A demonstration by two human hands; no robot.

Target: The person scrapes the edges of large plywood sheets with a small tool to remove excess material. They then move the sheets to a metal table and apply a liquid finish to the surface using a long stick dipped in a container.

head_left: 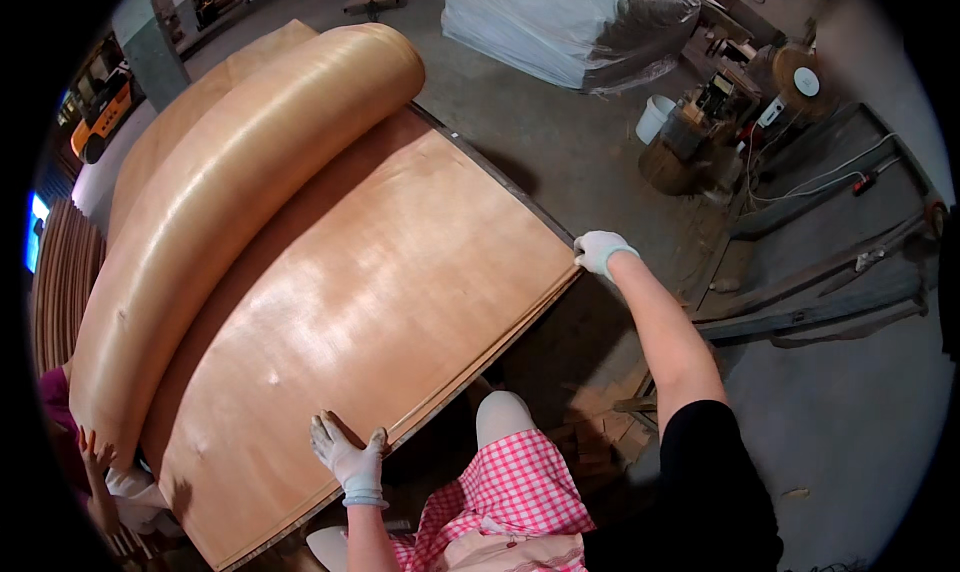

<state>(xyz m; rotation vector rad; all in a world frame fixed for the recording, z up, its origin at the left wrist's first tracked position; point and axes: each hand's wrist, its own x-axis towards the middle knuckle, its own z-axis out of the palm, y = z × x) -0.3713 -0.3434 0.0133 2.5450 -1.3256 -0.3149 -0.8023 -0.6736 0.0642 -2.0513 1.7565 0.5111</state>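
Note:
A stack of thin wood veneer sheets [390, 272] lies in front of me, its layered edge facing my body. My left hand [350, 462], in a white glove, rests on the top sheet by the near edge, fingers spread. At the right corner, my gloved right hand [603, 252] is closed around the veneer sheet's corner; its fingertips are partly hidden. Across the far side, a large veneer sheet [250, 152] curls over into a thick roll. At the lower left a co-worker's hand [97, 462] is beside the roll's near end.
A white bucket [655, 119] and machinery [700, 132] stand beyond the right corner. A plastic-wrapped pile [560, 32] is at the back. A dark metal frame [820, 222] with a cable occupies the right. Wood scraps [600, 427] lie below the stack; more stacked sheets [65, 282] stand left.

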